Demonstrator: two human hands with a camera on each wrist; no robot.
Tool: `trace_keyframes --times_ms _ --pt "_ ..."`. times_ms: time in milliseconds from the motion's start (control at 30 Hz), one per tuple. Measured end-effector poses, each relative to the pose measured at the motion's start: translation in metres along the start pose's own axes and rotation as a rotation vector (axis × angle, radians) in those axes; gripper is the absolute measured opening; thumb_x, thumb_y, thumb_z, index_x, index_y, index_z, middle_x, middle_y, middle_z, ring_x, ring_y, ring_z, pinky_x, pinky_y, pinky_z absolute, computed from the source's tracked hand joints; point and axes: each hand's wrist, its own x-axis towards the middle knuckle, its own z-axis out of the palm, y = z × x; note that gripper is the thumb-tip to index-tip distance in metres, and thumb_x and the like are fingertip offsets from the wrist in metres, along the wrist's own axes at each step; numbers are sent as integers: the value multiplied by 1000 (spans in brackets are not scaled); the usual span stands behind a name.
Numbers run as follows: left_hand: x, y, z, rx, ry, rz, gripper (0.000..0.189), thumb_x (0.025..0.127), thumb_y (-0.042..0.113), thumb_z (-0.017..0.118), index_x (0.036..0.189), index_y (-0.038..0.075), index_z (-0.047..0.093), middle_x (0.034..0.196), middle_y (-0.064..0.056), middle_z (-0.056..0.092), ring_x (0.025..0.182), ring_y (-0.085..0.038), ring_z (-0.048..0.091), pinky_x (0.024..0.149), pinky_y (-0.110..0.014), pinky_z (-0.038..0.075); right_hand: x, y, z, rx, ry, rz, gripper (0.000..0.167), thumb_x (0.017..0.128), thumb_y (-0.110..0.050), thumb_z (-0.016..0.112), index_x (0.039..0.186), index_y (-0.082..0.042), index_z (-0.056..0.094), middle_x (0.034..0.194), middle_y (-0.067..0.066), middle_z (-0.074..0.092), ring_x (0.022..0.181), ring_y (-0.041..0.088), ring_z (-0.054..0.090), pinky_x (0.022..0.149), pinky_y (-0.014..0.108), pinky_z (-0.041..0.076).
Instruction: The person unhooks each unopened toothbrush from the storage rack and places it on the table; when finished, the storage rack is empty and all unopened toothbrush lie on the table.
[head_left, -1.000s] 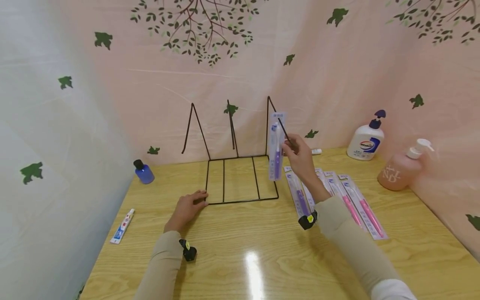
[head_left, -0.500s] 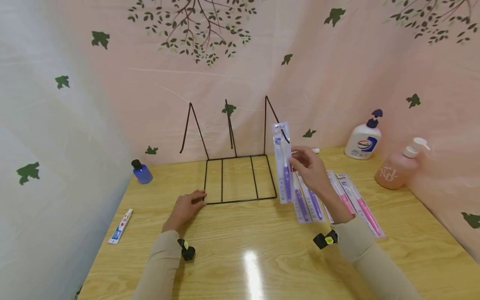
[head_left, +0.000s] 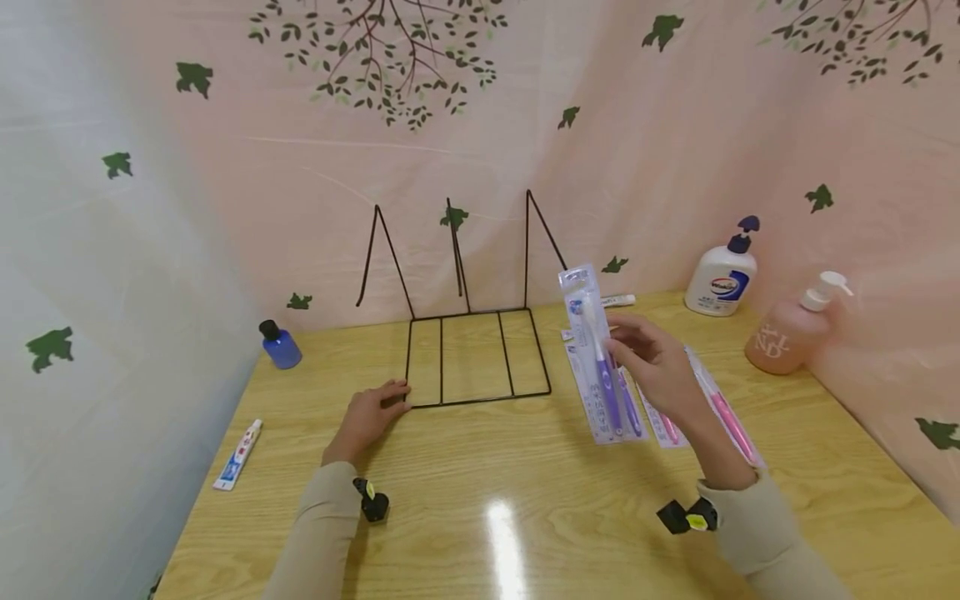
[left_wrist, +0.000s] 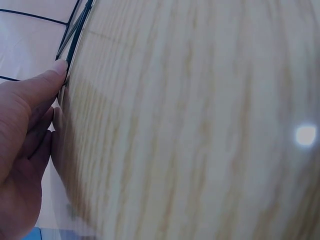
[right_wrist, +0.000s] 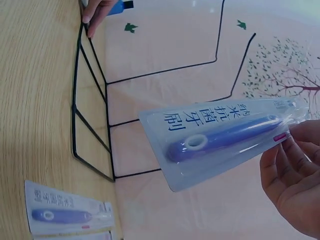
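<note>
My right hand (head_left: 652,362) pinches the edge of a packaged purple toothbrush (head_left: 600,367) between thumb and fingers, held upright and slightly tilted. The package's top covers the tip of the right arm of a black wire rack (head_left: 477,403); whether the two touch, I cannot tell. My left hand (head_left: 367,421) holds the rack's front left corner. In the left wrist view, its thumb (left_wrist: 42,85) lies against the wire. Another purple toothbrush pack (right_wrist: 65,212) lies on the table, and pink ones (head_left: 729,421) lie partly behind my right hand and arm.
On the right stand a white pump bottle (head_left: 720,282) and a pink pump bottle (head_left: 789,333). A small blue bottle (head_left: 282,348) and a toothpaste tube (head_left: 238,456) are on the left. A white tube (head_left: 619,300) lies by the back cloth.
My right hand has come toward me, down and to the right with the purple toothbrush pack, which slid along the rack's right arm to its tip. My left hand has stayed at the rack's corner.
</note>
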Motion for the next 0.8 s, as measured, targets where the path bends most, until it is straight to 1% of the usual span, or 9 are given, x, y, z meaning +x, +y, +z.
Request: trace_keyframes --times_ms 100,233,333,467,533,633,700,733,800 --pt "0 0 0 4 1 1 40 93 22 64 130 8 61 141 -9 52 135 -31 42 111 -53 34 -8 3 -12 -38 16 26 33 97 -16 57 129 -8 58 99 -9 64 79 6 62 70 16 55" --pt "0 0 0 8 3 10 40 93 21 64 130 7 61 141 -9 52 135 -32 43 110 -52 35 -19 17 -34 -79 60 55 35 97 -15 57 131 -6 57 97 -16 63 80 4 61 70 13 54" --pt "1 0 1 9 2 10 40 93 21 64 130 7 61 141 -9 52 135 -32 43 110 -52 35 -27 36 -55 -122 106 69 36 97 -14 57 131 -3 57 95 -19 63 78 2 60 70 11 53" --pt "1 -2 1 18 4 6 40 93 21 64 130 8 61 141 -9 52 135 -31 43 110 -52 35 -37 64 -85 -214 167 121 37 97 -15 56 131 0 57 92 -24 60 78 -5 57 68 8 51" --pt "2 -3 1 22 4 4 40 93 21 63 130 7 61 141 -9 52 135 -31 43 110 -52 35 -41 78 -101 -266 190 159 37 98 -16 55 130 2 56 91 -28 56 80 -10 54 67 4 48" --pt "2 -5 1 30 7 2 40 93 22 63 130 8 61 141 -9 52 135 -31 43 110 -52 35 -46 99 -124 -311 195 214 40 99 -17 53 131 6 53 92 -35 50 81 -16 49 66 1 45" --pt "2 -5 1 33 8 3 40 93 22 64 130 8 61 141 -9 52 134 -31 43 110 -53 35 -49 113 -137 -347 178 248 41 99 -17 53 132 7 52 91 -37 47 79 -18 46 64 1 43" --pt "2 -5 1 34 8 3 40 92 22 64 129 8 61 141 -9 52 134 -31 43 110 -53 35 -50 119 -143 -371 165 259 41 99 -16 53 131 8 52 92 -34 49 77 -20 45 63 1 42" --pt "2 -4 1 36 8 -1 40 92 23 64 129 8 62 141 -8 52 134 -31 43 110 -53 34 -52 131 -152 -430 129 278 39 98 -14 53 128 10 53 93 -18 62 74 -19 43 60 4 41"
